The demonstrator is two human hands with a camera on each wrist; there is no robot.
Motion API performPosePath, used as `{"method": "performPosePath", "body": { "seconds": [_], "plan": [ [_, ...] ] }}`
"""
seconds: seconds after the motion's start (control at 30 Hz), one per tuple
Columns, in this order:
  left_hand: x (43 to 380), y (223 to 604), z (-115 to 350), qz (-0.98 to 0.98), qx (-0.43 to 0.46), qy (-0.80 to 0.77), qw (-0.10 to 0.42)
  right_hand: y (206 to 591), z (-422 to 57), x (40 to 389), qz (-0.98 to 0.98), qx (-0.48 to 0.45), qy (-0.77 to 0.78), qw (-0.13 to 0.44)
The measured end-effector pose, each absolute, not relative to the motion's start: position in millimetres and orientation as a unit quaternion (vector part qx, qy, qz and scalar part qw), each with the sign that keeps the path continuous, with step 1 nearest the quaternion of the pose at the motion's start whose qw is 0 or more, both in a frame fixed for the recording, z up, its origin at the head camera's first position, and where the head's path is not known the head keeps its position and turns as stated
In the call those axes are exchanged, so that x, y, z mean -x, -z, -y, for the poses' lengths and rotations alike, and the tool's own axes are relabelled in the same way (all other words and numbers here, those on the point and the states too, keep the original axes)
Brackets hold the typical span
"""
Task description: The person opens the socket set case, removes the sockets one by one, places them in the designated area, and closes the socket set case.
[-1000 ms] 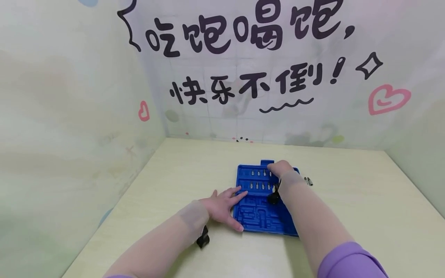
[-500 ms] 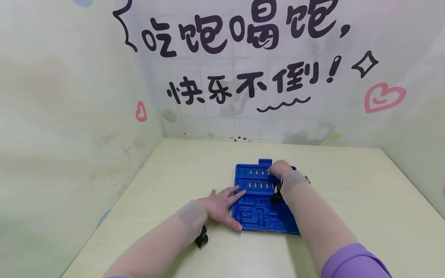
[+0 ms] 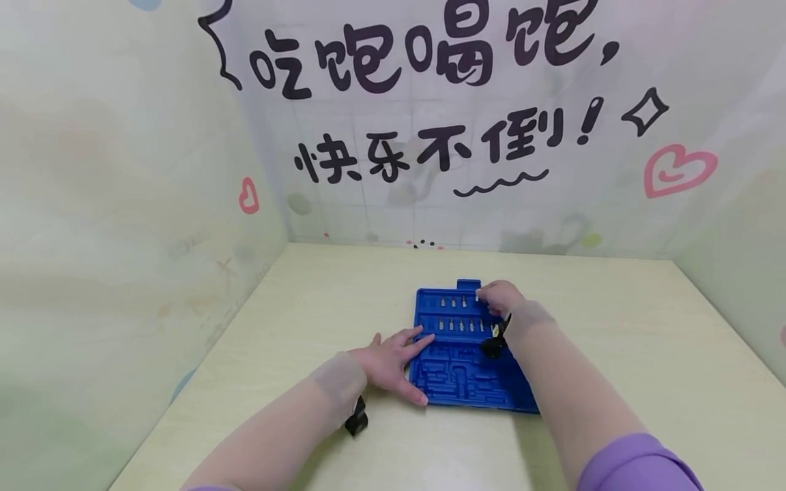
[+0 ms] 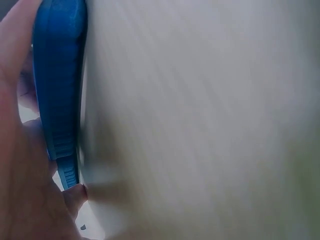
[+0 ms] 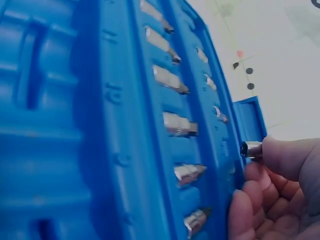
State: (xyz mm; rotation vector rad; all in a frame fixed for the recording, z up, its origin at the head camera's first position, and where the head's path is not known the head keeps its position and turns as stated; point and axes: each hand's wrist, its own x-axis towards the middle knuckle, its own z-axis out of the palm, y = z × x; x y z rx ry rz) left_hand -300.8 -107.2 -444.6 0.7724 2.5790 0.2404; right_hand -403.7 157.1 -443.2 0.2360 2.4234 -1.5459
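A blue tool case (image 3: 475, 378) lies opened flat on the table, with silver bit sockets (image 5: 175, 125) in two rows of slots. My left hand (image 3: 393, 365) rests with spread fingers on the case's left edge; in the left wrist view its fingers lie along the blue side wall (image 4: 60, 85). At the case's far edge, my right hand (image 3: 500, 297) pinches one small silver bit socket (image 5: 251, 149) between thumb and fingers. That socket is held just above the upper row, its hollow end facing the case. My right forearm hides the case's right side.
A blue latch tab (image 3: 469, 284) sticks out from the far edge of the case. Around it is a pale wooden table (image 3: 344, 293), bounded by printed wall sheets (image 3: 381, 211) at the back and sides.
My right hand has risen slightly and shifted right, and a bit socket seen in the upper row earlier is now in its pinch. My left hand stays on the case's edge.
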Motion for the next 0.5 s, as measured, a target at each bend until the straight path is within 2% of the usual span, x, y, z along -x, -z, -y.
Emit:
{"method": "performPosePath", "body": {
  "seconds": [0.27, 0.5],
  "plan": [
    [303, 448, 105, -0.931, -0.286, -0.078, 0.213, 418, -174, 389, -0.836, -0.057, 0.536, 0.105],
    [303, 448, 106, -0.932, -0.279, -0.08, 0.216, 407, -224, 387, -0.864, -0.044, 0.494, 0.088]
  ]
}}
